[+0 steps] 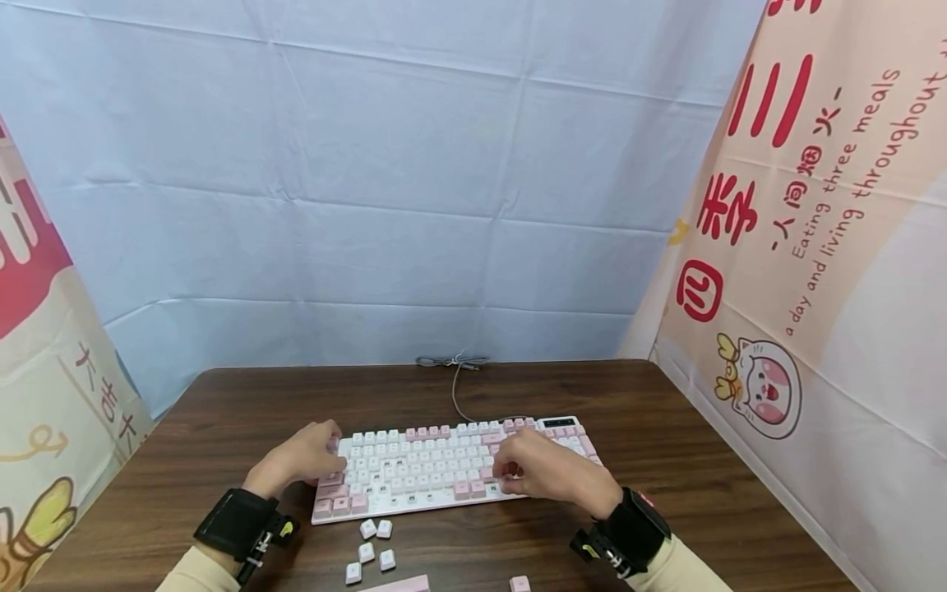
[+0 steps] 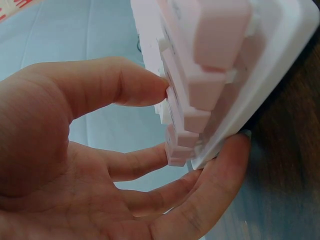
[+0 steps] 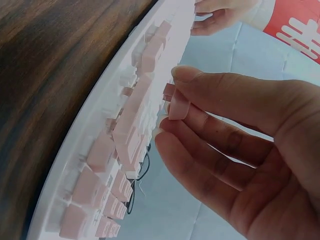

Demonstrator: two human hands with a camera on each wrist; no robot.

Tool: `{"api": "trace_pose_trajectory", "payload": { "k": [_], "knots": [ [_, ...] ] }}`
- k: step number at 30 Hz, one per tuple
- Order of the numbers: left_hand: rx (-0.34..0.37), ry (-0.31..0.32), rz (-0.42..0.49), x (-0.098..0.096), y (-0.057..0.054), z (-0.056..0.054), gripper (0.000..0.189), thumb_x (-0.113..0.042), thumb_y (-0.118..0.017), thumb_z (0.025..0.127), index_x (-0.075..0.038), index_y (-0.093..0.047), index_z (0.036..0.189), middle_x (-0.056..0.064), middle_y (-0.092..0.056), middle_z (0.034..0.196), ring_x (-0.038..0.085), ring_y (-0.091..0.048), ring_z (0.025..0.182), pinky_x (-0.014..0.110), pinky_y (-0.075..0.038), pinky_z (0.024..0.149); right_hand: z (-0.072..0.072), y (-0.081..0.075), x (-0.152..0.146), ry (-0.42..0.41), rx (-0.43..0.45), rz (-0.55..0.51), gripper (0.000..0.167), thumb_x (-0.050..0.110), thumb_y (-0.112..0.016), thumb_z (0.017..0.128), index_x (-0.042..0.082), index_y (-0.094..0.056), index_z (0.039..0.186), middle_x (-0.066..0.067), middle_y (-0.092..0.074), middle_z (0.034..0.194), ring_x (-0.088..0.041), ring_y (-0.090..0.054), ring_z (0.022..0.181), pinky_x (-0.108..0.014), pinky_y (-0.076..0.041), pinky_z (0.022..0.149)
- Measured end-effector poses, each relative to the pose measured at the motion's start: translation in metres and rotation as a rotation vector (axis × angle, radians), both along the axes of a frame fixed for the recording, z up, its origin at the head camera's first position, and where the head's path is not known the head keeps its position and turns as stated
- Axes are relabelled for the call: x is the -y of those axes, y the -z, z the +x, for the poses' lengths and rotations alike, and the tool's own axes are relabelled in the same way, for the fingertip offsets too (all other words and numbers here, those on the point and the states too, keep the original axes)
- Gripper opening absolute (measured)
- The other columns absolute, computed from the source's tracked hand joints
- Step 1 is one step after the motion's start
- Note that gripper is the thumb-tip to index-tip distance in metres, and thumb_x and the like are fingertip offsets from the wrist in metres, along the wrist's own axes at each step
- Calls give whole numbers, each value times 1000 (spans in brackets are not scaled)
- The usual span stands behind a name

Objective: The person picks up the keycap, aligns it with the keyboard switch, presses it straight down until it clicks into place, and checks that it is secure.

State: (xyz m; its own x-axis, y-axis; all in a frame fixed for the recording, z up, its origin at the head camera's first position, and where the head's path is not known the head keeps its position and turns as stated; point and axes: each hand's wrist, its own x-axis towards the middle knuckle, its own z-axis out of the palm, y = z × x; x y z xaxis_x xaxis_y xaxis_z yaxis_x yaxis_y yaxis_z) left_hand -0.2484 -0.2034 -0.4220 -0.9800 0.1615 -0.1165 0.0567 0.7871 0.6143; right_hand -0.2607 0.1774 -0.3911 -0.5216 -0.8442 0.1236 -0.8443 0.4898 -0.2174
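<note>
A white keyboard (image 1: 414, 498) with white and pink keycaps lies on the brown table, some of its key positions bare. My left hand (image 1: 307, 454) grips its left end. In the left wrist view the thumb (image 2: 142, 90) rests on the pink keycaps (image 2: 192, 117) and the other fingers curl around the side edge. Over the right part of the keyboard, my right hand (image 1: 543, 469) pinches a pink keycap (image 3: 179, 104) between thumb and forefinger. That keycap hangs above the key bed with its stem side showing.
Several loose white keycaps (image 1: 366, 552) lie in front of the keyboard. A long pink keycap (image 1: 403, 585) and a small pink one (image 1: 520, 584) sit at the bottom of the head view. Behind, a bundled cable (image 1: 453, 361) lies near the table's far edge, before a pale blue cloth (image 1: 399, 181).
</note>
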Motion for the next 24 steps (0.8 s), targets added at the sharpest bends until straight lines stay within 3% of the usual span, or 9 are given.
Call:
{"api": "trace_pose_trajectory", "payload": {
  "k": [15,24],
  "knots": [
    [-6,-9,-17,-1,-2,1,55,-11,-72,89,12,-51,134,28,-58,125,23,-59,87,36,-54,66,0,3,6,25,6,17,6,5,-79,87,10,-80,90,5,-72,79,1,-53,68,-14,-43,65],
    [-22,-15,-30,-1,0,-1,53,-12,-73,88,11,-53,132,25,-60,120,22,-60,86,35,-56,66,-3,6,10,-8,-35,9,4,7,-81,85,11,-79,86,7,-69,75,-1,-55,66,-10,-40,63]
  ]
}}
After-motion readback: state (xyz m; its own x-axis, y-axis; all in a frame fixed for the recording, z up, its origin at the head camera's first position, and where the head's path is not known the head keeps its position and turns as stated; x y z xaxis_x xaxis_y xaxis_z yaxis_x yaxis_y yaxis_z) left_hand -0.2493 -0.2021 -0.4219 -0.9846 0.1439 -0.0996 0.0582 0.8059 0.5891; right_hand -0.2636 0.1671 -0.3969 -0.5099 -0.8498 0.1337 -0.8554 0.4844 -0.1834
